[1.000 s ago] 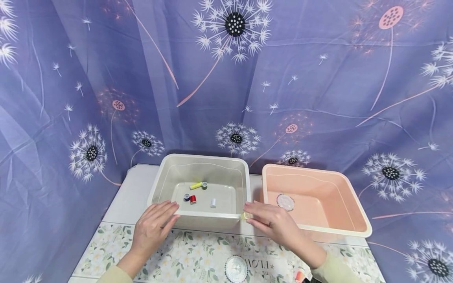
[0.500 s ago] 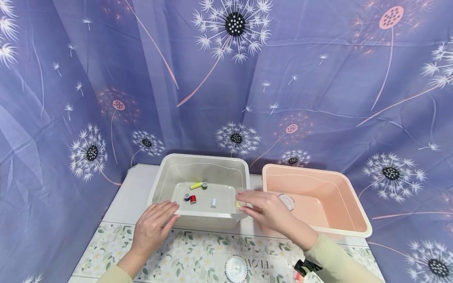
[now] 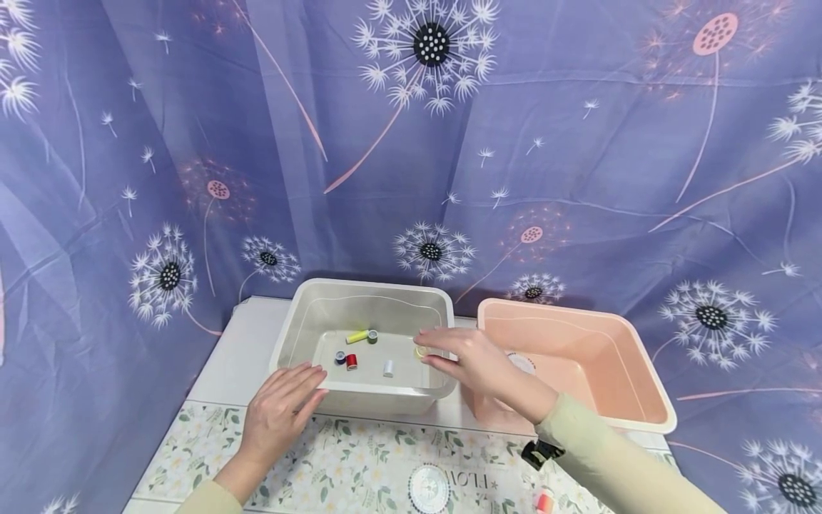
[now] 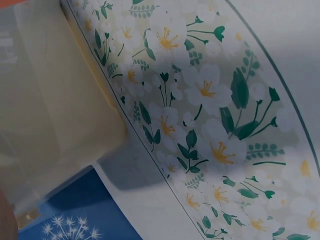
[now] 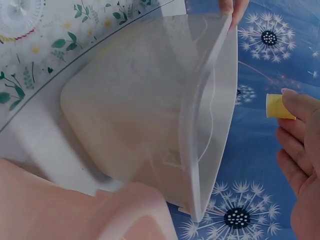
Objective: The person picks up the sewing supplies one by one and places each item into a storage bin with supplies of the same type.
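Note:
My right hand is over the right end of the grey bin, pinching a yellow thread spool between thumb and fingers. On the bin's floor lie several spools: a long yellow one, a dark green one, a navy one, a red one and a white one. My left hand rests on the front left of the bin's rim with its fingers extended, holding nothing. Only a sliver of it shows in the left wrist view.
A pink bin stands to the right, with a white round disc inside, partly hidden by my right arm. Another round disc with a beaded edge and an orange spool lie on the floral table cover. A purple dandelion curtain hangs behind.
My right hand has carried the yellow spool leftward and away from me, from the grey bin's front right corner to over its inside. The left hand stays on the rim.

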Demonstrator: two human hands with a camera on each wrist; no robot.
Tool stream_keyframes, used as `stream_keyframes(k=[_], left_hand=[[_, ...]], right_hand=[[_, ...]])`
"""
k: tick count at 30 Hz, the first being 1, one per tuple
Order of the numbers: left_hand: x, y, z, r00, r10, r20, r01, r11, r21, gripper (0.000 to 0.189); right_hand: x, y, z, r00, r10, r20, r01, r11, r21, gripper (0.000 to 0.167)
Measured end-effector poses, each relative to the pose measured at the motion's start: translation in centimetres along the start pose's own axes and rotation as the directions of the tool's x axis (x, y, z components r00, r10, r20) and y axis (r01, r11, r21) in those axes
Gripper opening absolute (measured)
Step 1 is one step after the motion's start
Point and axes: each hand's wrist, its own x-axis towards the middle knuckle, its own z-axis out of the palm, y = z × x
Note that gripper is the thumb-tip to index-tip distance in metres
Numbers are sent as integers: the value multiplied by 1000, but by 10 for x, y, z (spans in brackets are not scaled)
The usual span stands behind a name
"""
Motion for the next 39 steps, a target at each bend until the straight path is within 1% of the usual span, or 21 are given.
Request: stream_keyframes(k=[5,8,12,21,27,32,36,39], left_hand=[[0,1,-1,1000,3,-3,-3,1000,-2,59],[0,2,0,1000,13,-19,-13,1000,-3,57],[0,2,-1,1000,7,-16,-7,1000,-10,57],[-1,1,-1,1000,-1,7,1,1000,-12,59],[0,2,-1,1000,3,1,-3,1000,-2,59],[0,2,-1,1000,-5,11,5,1000,4,61],[-1,2,-1,1000,-2,2,2,1000,4,60],[-1,1,0,1000,0,-8,0,1000,-1,57]], right_hand=[[11,5,1,1000,-5,8,5,1000,-20,33],[18,8,2,999,3,32,-2,1000,-30,31],[26,11,4,998,4,58,-2,1000,-30,31],[43,15,9,999,-3,54,4,1000,-24,30],[53,15,11,997,-7,71,9,1000,-22,30],[61,16,14,997,-22,69,24,999,-26,30],[68,18,15,997,-22,79,24,999,-25,30],[73,18,17,995,-4,99,7,999,-34,30]])
